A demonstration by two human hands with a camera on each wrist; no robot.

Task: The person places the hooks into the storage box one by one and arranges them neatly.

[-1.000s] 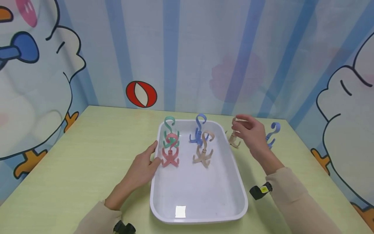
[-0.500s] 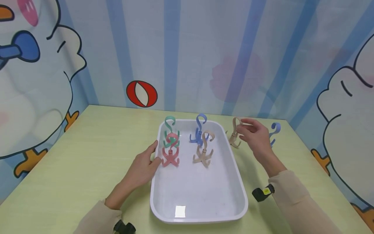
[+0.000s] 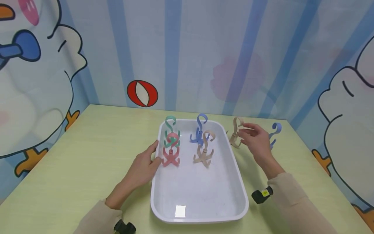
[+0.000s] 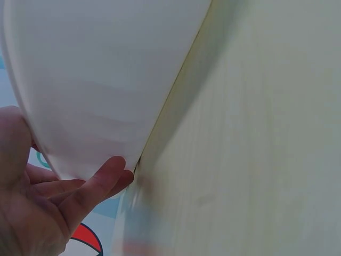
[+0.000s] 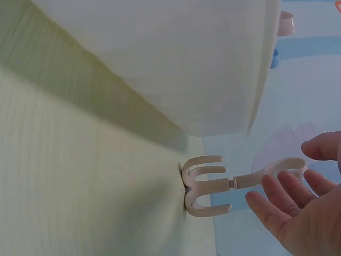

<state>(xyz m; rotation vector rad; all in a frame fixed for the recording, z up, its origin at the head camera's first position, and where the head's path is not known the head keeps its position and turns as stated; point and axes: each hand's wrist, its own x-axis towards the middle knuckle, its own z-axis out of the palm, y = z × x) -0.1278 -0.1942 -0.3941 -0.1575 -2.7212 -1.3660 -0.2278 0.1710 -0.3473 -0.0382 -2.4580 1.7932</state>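
Observation:
My left hand [image 3: 142,166] holds the left rim of a white plastic tray [image 3: 198,191], thumb over the edge; in the left wrist view its fingers [image 4: 88,194] lie along the outer wall. Right of the tray, a beige swivel hook [image 3: 234,139] with several curved prongs stands upright on the table. My right hand [image 3: 256,140] is beside its curved top, and the right wrist view shows thumb and fingers apart, with nothing pinched around the hook's neck [image 5: 256,177]. Behind the right hand stands a blue hook [image 3: 274,131], partly hidden.
Inside the tray, a green hook [image 3: 170,121] and a pink hook [image 3: 171,159] stand along the left side. A blue hook [image 3: 197,136] and a beige hook [image 3: 204,156] stand to their right. A printed cloth backdrop [image 3: 193,58] rises behind the pale green table [image 3: 117,136].
The right hand has drawn slightly right and down from the beige hook's top, uncovering more of it. The left hand keeps its hold on the tray, and the hooks have stayed put.

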